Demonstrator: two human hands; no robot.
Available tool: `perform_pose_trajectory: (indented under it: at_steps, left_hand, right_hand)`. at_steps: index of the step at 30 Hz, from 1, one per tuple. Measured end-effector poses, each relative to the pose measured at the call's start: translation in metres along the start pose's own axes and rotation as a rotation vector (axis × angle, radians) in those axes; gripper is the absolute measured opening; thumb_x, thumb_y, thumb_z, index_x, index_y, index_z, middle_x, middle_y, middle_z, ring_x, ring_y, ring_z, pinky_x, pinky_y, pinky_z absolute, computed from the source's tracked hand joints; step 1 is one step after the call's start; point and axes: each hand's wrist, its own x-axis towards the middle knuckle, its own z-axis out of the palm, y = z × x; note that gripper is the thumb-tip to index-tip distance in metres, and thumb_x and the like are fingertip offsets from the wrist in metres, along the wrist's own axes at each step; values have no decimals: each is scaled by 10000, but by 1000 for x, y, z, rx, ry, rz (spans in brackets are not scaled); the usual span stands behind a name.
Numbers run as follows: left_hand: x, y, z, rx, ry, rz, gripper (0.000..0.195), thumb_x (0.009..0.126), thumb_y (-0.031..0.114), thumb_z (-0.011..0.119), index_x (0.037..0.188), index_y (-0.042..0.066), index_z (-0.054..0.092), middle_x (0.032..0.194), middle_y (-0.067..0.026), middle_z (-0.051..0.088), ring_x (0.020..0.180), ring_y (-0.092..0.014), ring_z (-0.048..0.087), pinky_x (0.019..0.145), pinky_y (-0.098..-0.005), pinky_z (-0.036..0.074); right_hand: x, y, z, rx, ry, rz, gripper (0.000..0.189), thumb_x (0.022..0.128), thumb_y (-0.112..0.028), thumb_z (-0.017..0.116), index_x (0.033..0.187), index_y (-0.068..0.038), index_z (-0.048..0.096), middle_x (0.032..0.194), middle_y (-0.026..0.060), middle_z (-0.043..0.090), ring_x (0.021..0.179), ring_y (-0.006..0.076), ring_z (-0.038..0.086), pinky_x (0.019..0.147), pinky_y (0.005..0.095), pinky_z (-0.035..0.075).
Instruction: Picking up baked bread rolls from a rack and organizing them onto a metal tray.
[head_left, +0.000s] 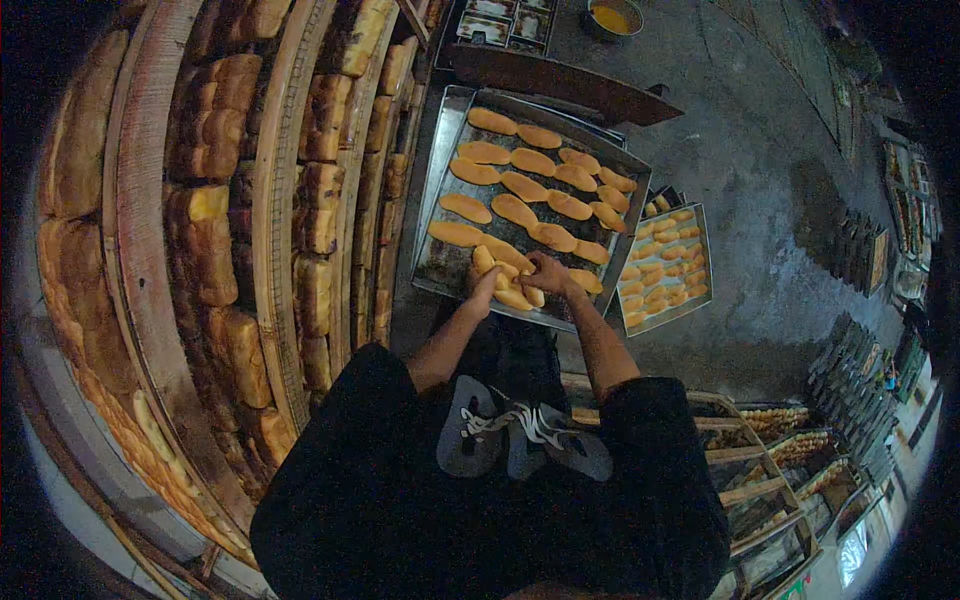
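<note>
My left hand (484, 286) and my right hand (549, 274) are close together over the near edge of a metal baking tray (441, 268). Between them they grip a small bunch of elongated bread rolls (513, 298), the left hand around one side and the right fingers at the other. Parts of these rolls are hidden by the fingers. Golden-brown rolls (525, 186) lie in uneven rows across the tray, some touching end to end. One roll (585, 281) sits just right of my right hand.
Wooden shelves (279, 187) stacked with bread loaves (214, 120) rise on the left. A second tray of rolls (709, 292) rests lower to the right. Beyond are a long dark board (562, 84), metal pans (487, 28) and a bowl of yellow contents (615, 19). Wooden racks (742, 454) stand at lower right.
</note>
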Motion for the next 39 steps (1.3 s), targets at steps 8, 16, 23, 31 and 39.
perform_pose_trajectory:
  at_steps: [8,16,23,31,39]
  left_hand:
    - [-29,33,6,-132,-91,106,509,798,205,705,1234,133,451,1121,-59,550,1038,-205,565,818,-373,508]
    - [-24,39,6,-15,-44,101,713,721,260,769,1287,70,378,1178,-107,506,1067,-260,535,866,-399,461]
    - [-31,33,23,401,107,544,852,630,193,823,1281,31,297,1173,-179,482,1071,-323,520,898,-419,437]
    - [-42,28,28,465,112,455,945,631,166,829,1336,56,209,1243,-181,423,1126,-318,468,947,-418,404]
    - [-76,66,27,205,2,260,811,681,176,805,1301,45,298,1242,-154,444,1116,-294,502,924,-389,439]
  right_hand:
    - [-2,21,14,356,-73,-3,726,744,-459,735,1265,-25,476,1039,122,611,912,203,593,787,336,487]
    - [-14,8,11,318,44,-7,704,717,-423,754,1258,-78,466,1149,157,547,1070,254,533,887,377,449]
    - [-39,3,21,-188,458,-25,631,703,-368,719,1210,-70,491,1200,236,471,1128,432,454,936,494,411]
    - [-42,11,33,-42,483,-50,559,721,-277,706,1186,-55,491,1067,249,479,990,426,486,828,503,420]
    - [-67,-16,39,219,661,-72,549,736,-134,680,1229,-29,463,991,165,520,932,306,536,818,400,448]
